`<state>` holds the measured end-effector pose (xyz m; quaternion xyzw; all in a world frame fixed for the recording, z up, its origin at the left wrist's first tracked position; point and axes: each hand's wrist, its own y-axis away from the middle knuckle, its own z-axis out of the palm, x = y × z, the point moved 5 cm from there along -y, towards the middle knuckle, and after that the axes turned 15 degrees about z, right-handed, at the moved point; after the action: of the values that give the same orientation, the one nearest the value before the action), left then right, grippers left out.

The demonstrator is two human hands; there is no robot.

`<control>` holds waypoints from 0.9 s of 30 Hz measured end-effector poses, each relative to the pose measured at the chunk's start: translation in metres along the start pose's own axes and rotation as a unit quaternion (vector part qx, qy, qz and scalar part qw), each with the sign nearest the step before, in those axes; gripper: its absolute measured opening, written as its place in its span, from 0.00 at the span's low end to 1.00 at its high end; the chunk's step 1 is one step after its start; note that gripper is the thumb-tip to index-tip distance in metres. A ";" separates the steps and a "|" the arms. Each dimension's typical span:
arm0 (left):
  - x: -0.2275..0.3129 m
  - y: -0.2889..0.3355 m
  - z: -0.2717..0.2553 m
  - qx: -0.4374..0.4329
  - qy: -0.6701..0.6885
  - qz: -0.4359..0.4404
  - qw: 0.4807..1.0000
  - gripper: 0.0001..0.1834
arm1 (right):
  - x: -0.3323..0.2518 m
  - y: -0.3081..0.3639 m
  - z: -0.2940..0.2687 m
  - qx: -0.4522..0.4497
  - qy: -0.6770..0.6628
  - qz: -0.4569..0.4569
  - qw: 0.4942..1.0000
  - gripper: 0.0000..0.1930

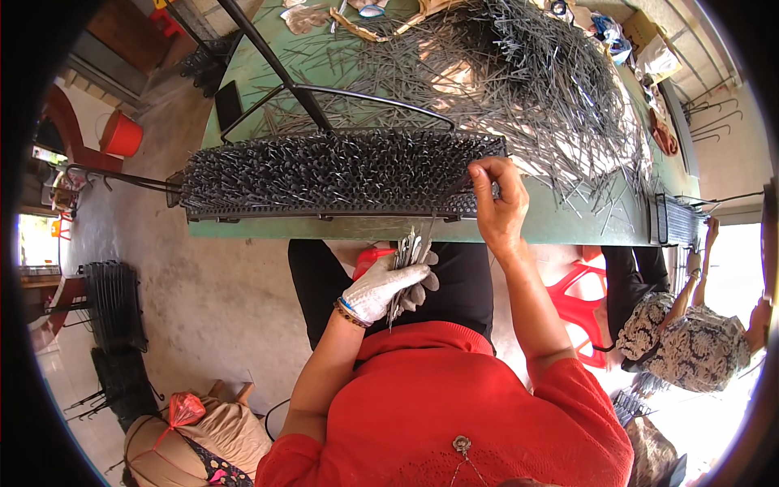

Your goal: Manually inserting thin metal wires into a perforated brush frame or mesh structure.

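Observation:
My left hand (380,294), in a white work glove, is closed round a bundle of thin grey metal strips (409,253) standing roughly upright in front of the table edge. Bare, my right hand (499,207) is at the right end of a long black rack (324,214), thumb and forefinger pinched together above it. Whatever sits between those fingertips is too small to make out. Densely packed dark metal pieces (316,170) stand on end in most of the rack; its right end looks less full.
A big heap of loose strips (552,73) covers the green table (600,223). A black metal frame (304,101) rises behind the rack. At the right, another person (686,337) works beside a smaller rack (680,221). Red stools (580,296), a red bucket (122,134) and stacked racks (114,304) stand around.

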<state>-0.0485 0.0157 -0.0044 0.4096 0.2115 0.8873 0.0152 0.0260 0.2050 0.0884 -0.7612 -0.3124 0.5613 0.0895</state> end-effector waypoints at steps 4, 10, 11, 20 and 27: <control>0.002 0.001 0.002 -0.004 0.002 0.000 1.000 0.20 | 0.006 0.003 0.007 -0.043 -0.024 0.030 0.998 0.02; 0.003 0.001 0.002 -0.001 0.001 -0.004 1.000 0.20 | 0.006 0.010 0.007 -0.079 -0.018 0.066 0.994 0.03; 0.002 0.001 0.002 -0.002 0.001 -0.004 1.000 0.20 | 0.003 0.010 0.006 -0.076 -0.001 0.034 0.997 0.04; 0.000 0.001 0.001 -0.009 0.015 -0.001 1.000 0.21 | -0.008 0.010 0.006 -0.060 0.034 -0.040 0.997 0.05; 0.000 0.001 -0.002 -0.007 0.006 0.014 1.000 0.19 | -0.011 0.009 0.003 -0.054 0.036 -0.039 0.997 0.04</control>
<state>-0.0496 0.0142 -0.0049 0.4074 0.1997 0.8911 0.0040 0.0250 0.1908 0.0918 -0.7719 -0.3683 0.5117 0.0816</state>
